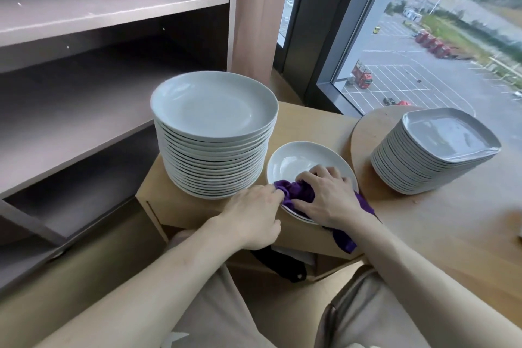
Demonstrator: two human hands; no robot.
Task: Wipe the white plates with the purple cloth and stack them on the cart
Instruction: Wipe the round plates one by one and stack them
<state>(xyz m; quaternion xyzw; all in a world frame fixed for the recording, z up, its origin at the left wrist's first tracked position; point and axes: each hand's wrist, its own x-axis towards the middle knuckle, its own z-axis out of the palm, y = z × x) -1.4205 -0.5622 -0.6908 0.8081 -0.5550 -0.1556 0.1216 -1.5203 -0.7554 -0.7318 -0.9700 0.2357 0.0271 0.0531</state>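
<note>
A single white plate (299,161) lies on the wooden cart top (308,124), just right of a tall stack of round white plates (214,133). My right hand (327,195) presses the bunched purple cloth (296,192) onto the plate's near part; the cloth's tail hangs over the cart edge under my wrist. My left hand (254,215) grips the plate's near left rim, its fingertips touching the cloth. A second stack of squarish white plates (435,150) stands on the round wooden table (452,220) to the right.
Dark shelving (99,65) fills the left side, close to the tall stack. A window (437,37) runs behind the cart and table. A black object (282,263) sits in the cart's lower opening, above my knees.
</note>
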